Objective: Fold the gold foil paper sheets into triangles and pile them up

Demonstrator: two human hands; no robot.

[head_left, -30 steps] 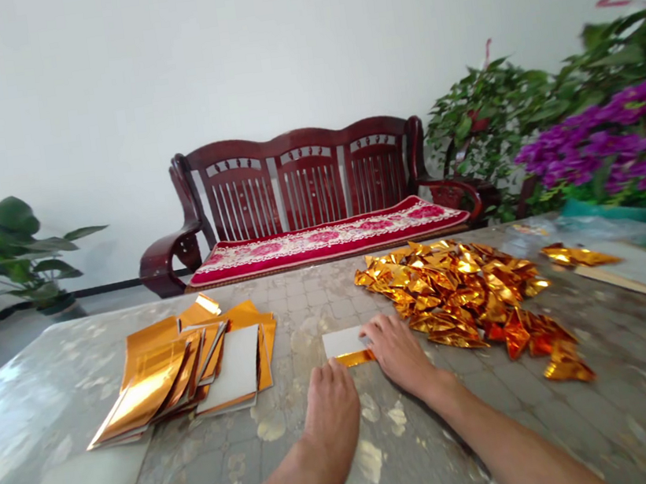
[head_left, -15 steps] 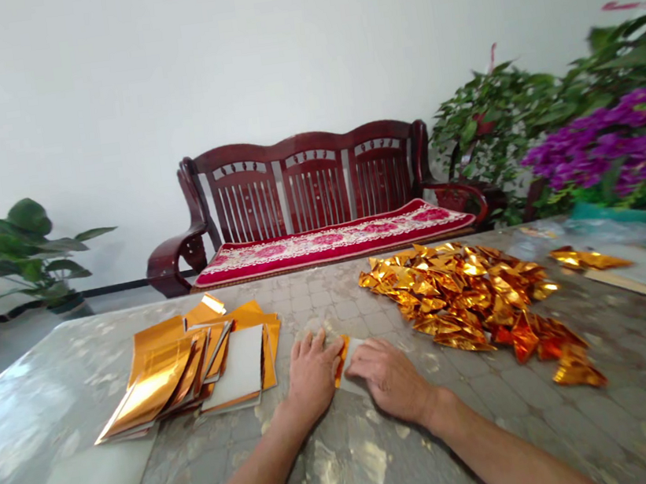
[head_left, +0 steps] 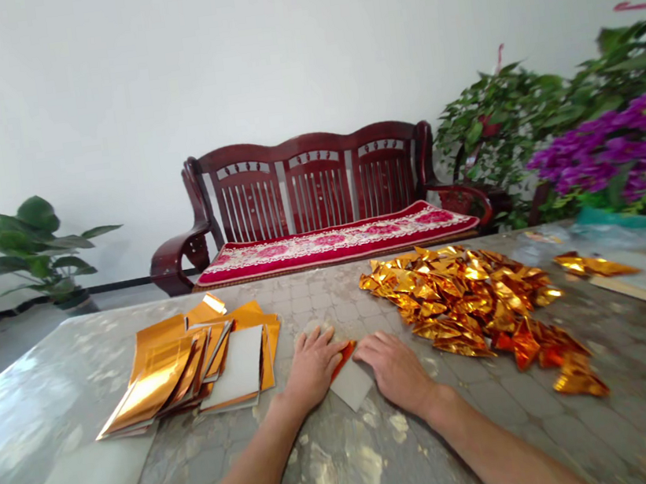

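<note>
The left hand [head_left: 314,368] and the right hand [head_left: 396,371] are laid flat, palms down, with fingers extended and nothing gripped. A small grey-backed gold foil sheet [head_left: 350,383] is positioned between them on the mottled grey table [head_left: 633,384], touched by both, and a heap of folded gold foil triangles [head_left: 467,302] is seen beyond the right hand.

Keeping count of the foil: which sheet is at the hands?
The grey-backed sheet with an orange edge, between the left hand and right hand, apart from the stack and the crumpled pile.
</note>
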